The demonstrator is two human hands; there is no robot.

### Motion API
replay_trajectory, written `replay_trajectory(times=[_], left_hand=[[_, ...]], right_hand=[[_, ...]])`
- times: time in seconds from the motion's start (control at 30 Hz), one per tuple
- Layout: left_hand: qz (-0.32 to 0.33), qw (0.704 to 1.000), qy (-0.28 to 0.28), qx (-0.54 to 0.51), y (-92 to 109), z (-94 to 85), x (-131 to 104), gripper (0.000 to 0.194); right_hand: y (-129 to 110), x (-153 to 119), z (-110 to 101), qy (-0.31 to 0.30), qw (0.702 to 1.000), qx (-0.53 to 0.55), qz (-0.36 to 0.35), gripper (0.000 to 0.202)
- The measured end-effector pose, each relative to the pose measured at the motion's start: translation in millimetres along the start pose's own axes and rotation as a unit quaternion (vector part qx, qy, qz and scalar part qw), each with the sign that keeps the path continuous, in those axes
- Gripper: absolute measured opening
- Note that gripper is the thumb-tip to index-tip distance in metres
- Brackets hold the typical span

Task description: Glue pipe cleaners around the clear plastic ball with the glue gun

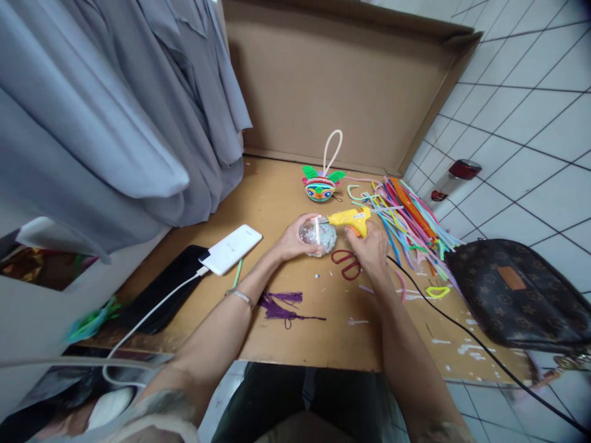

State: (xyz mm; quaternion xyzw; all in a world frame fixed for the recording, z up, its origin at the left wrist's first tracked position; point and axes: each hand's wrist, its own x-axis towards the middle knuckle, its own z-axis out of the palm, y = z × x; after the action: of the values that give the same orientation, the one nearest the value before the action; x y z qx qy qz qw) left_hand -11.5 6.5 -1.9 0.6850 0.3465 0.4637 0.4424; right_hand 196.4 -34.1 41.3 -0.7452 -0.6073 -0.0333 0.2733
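Note:
My left hand [295, 239] is closed round the left side of a clear round ball [324, 239] with a pale band and whitish-blue patches on it. In my right hand [369, 246] is a yellow hot glue gun [348, 218], its nozzle at the top of the ball; I cannot tell whether the tip touches. A clear glue stick [390, 208] sticks out of the gun's back. Just below the ball lie scissors with red handles [347, 264]. A finished-looking colourful animal-head ornament [320, 186] with green ears and a cream loop stands behind my hands.
A pile of coloured pipe cleaners [409, 215] lies right, beside a brown patterned bag [517, 289] and a bottle [452, 181]. Purple tassels [281, 307] lie in front. A white power bank [234, 248] and black phone [161, 295] are left. The black cord [443, 304] crosses the table.

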Motion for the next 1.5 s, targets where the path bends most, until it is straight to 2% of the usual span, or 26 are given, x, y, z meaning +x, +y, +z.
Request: replay_trajectory(times=[0.37,1.37,1.5], left_hand=[[-0.01,1.0,-0.003,0.003,6.4,0.1,-1.1,0.092],[-0.007,1.0,-0.017,-0.021,5.5,0.8,-0.1,0.089],[-0.009,0.999,-0.015,-0.027,5.6,1.1,0.1,0.09]], right_hand=[[-0.1,-1.6,1.1,0.005,1.0,-0.006,0.006,0.041],[4.8,0.4,8.2,0.035,0.999,0.001,-0.015,0.036],[3.9,0.3,6.9,0.024,1.0,-0.001,-0.005,0.036]])
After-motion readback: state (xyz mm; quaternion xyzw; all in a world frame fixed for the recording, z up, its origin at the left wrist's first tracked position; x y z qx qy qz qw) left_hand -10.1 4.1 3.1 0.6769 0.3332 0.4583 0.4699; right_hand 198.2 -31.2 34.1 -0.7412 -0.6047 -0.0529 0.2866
